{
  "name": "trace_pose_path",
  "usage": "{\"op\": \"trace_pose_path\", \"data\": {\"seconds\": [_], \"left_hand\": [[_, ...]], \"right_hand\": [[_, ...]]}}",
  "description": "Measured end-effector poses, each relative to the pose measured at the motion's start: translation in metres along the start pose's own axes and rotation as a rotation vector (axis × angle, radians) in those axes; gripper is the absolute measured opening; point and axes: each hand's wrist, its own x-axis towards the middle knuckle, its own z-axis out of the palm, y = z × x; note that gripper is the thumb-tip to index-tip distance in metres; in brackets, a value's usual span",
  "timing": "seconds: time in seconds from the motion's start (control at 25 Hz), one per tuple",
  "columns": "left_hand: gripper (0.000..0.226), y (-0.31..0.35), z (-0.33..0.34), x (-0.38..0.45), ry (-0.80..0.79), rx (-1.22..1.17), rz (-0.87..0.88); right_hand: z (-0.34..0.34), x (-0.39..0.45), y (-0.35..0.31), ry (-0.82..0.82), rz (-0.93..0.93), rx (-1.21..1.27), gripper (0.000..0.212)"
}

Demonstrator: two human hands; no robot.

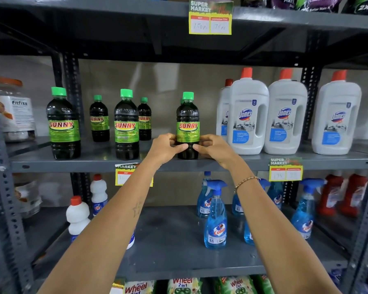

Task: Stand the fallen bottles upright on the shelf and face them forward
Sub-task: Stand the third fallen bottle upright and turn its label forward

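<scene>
A dark Sunny bottle [187,122] with a green cap stands upright near the front edge of the grey middle shelf [94,164], its green label facing me. My left hand [168,146] grips its lower left side and my right hand [212,148] grips its lower right side. Another green cap peeks out just behind it. To the left, two more Sunny bottles [63,124] [126,125] stand upright at the front with labels forward. Two smaller-looking ones [99,119] [144,119] stand further back.
Several white Domex bottles [248,115] with red caps stand close on the right. A fitfizz jar [14,109] sits at the far left. Blue Colin sprays [216,215] and white bottles [78,215] fill the shelf below. Price tags [285,169] hang on shelf edges.
</scene>
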Motion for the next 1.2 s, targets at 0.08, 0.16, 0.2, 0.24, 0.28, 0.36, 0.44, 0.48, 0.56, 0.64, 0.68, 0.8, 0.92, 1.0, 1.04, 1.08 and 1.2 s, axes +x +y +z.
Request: {"op": "trace_pose_path", "data": {"seconds": [0.08, 0.16, 0.2, 0.24, 0.28, 0.36, 0.44, 0.48, 0.56, 0.64, 0.68, 0.8, 0.92, 1.0, 1.04, 1.08, 1.2], "left_hand": [[0.051, 0.001, 0.0, -0.005, -0.022, 0.004, 0.013], [0.053, 0.002, 0.0, -0.011, -0.017, 0.025, 0.023], [0.053, 0.003, -0.002, -0.015, 0.017, 0.027, 0.023], [0.049, 0.005, -0.007, -0.019, 0.095, 0.015, 0.034], [0.043, 0.004, -0.014, -0.024, 0.219, -0.017, 0.077], [0.031, -0.001, -0.033, -0.036, 0.539, -0.084, 0.263], [0.032, -0.017, -0.058, -0.044, 0.79, -0.047, 0.364], [0.039, -0.027, -0.069, -0.044, 0.826, -0.014, 0.32], [0.065, -0.056, -0.092, -0.037, 0.612, -0.009, 0.069], [0.094, -0.08, -0.114, -0.032, 0.286, -0.012, -0.085], [0.092, -0.085, -0.12, -0.033, 0.15, 0.031, -0.112], [0.05, -0.083, -0.124, -0.039, 0.099, 0.206, -0.063], [0.046, -0.082, -0.122, -0.04, 0.164, 0.162, 0.007], [0.045, -0.083, -0.12, -0.04, 0.183, 0.118, 0.022], [0.046, -0.083, -0.12, -0.042, 0.182, 0.11, 0.029], [0.046, -0.083, -0.118, -0.043, 0.185, 0.113, 0.05], [0.046, -0.083, -0.121, -0.045, 0.176, 0.098, 0.067]], "right_hand": [[0.0, -0.007, -0.001, -0.005, 0.002, -0.001, 0.053], [0.001, -0.011, -0.003, 0.008, 0.016, -0.008, 0.052], [0.003, -0.015, -0.005, 0.051, 0.019, -0.007, 0.05], [0.006, -0.017, -0.007, 0.14, 0.001, -0.009, 0.046], [0.012, -0.018, -0.01, 0.282, -0.059, -0.024, 0.037], [0.027, -0.024, -0.017, 0.582, -0.255, -0.038, 0.02], [0.054, -0.03, -0.029, 0.599, -0.41, -0.052, 0.012], [0.069, -0.034, -0.036, 0.493, -0.435, -0.068, 0.01], [0.104, -0.028, -0.04, 0.21, -0.368, -0.118, 0.013], [0.135, -0.013, -0.039, 0.015, -0.223, -0.188, 0.034], [0.147, -0.005, -0.036, -0.036, -0.169, -0.235, 0.046], [0.171, 0.01, -0.032, -0.08, -0.116, -0.316, 0.046], [0.178, 0.01, -0.034, 0.021, -0.104, -0.254, 0.042], [0.18, 0.009, -0.034, 0.063, -0.099, -0.221, 0.045], [0.18, 0.008, -0.034, 0.067, -0.087, -0.211, 0.045], [0.178, 0.009, -0.032, 0.065, -0.085, -0.202, 0.045], [0.178, 0.007, -0.035, 0.057, -0.063, -0.203, 0.044]]}}
